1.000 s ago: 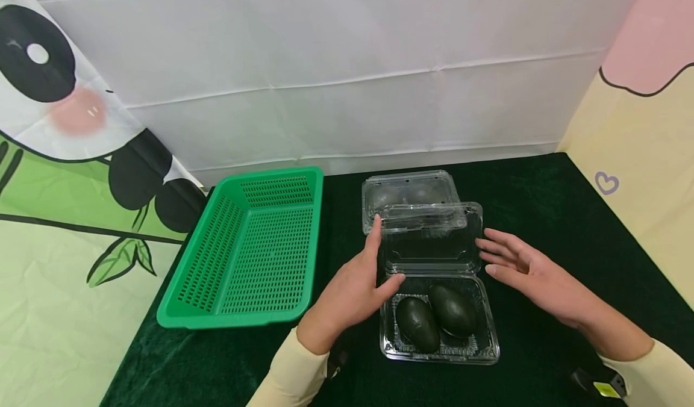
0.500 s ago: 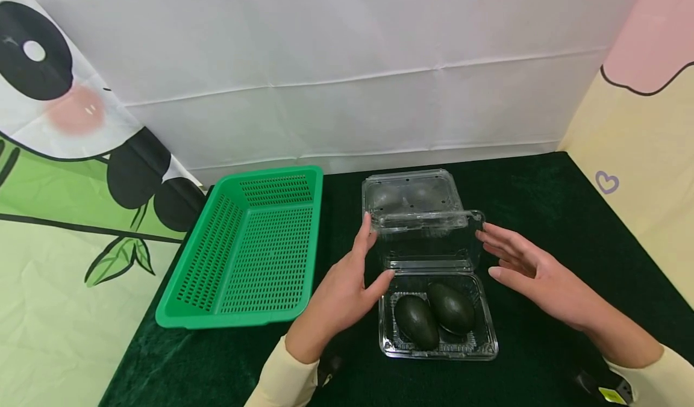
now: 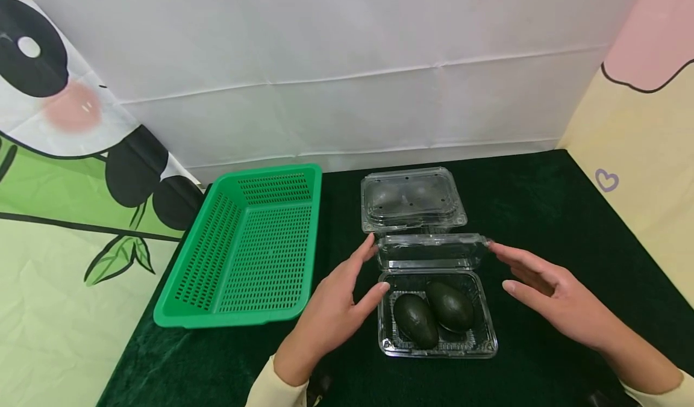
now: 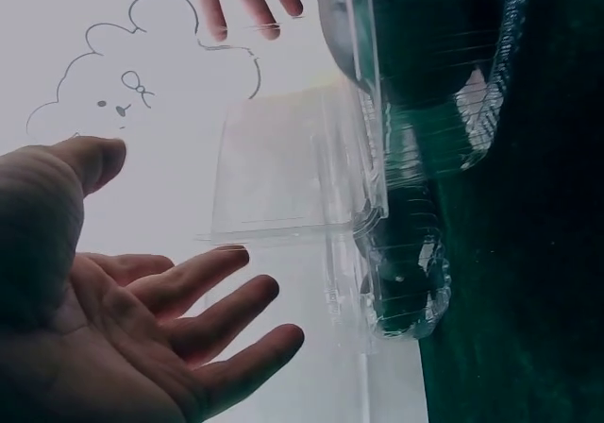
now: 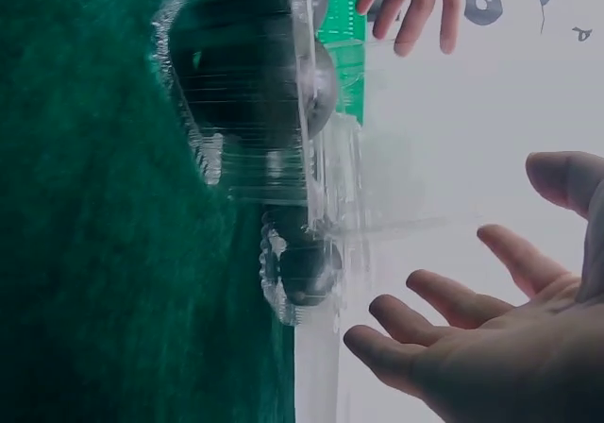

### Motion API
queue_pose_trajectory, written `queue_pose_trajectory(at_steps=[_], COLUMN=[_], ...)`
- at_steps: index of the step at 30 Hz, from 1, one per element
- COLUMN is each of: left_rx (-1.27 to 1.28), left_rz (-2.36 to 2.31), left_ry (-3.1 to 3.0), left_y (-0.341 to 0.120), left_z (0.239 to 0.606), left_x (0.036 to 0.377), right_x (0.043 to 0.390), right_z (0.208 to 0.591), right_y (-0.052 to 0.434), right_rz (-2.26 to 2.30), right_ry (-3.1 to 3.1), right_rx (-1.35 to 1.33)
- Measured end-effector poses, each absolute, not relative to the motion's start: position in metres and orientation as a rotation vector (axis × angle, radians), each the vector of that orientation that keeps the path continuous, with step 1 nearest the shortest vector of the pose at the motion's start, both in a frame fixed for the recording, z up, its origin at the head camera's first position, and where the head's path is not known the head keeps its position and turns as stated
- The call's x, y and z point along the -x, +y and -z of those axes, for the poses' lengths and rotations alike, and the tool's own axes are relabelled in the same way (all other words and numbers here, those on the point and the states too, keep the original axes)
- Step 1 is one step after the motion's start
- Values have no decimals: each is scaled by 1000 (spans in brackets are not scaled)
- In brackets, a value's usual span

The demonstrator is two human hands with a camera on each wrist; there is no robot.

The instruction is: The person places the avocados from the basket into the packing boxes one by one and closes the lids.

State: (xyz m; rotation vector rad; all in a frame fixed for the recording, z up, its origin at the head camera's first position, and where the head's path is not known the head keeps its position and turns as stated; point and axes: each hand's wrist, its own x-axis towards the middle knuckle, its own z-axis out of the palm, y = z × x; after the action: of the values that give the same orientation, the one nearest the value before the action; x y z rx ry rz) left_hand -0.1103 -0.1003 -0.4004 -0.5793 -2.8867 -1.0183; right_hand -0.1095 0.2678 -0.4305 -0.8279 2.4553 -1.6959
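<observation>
Head view: left hand (image 3: 331, 310) and right hand (image 3: 558, 295) flanking clamshell lid (image 3: 431, 251), fingers (image 3: 362, 257) straight, empty.

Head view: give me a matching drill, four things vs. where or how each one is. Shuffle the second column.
Things:
1. green basket
2. two avocados
3. shut clear box
4. lid of the near clear box

Places or states:
A. inside the open near box
B. standing up between the two hands
C. at the far side of the dark cloth, behind the open box
D. to the left of both boxes, nothing in it

Pairs: 1-D, 2-A, 3-C, 4-B
</observation>
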Motion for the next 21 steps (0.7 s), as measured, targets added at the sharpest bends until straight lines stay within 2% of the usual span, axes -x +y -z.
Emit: queue_pose_trajectory(at_steps=[6,13,21], left_rx=[591,685,807], left_rz=[999,1059,1001], left_ry=[-2854,-2844,-2885], left_y=[-103,-111,-119], left_z=[403,411,422], left_x=[106,101,94], right_x=[106,102,101], right_z=[434,440,446], right_y=[274,278,281], right_rz=[1668,1541,1493], right_ry=[2475,2550,2544], right_rx=[859,761,839])
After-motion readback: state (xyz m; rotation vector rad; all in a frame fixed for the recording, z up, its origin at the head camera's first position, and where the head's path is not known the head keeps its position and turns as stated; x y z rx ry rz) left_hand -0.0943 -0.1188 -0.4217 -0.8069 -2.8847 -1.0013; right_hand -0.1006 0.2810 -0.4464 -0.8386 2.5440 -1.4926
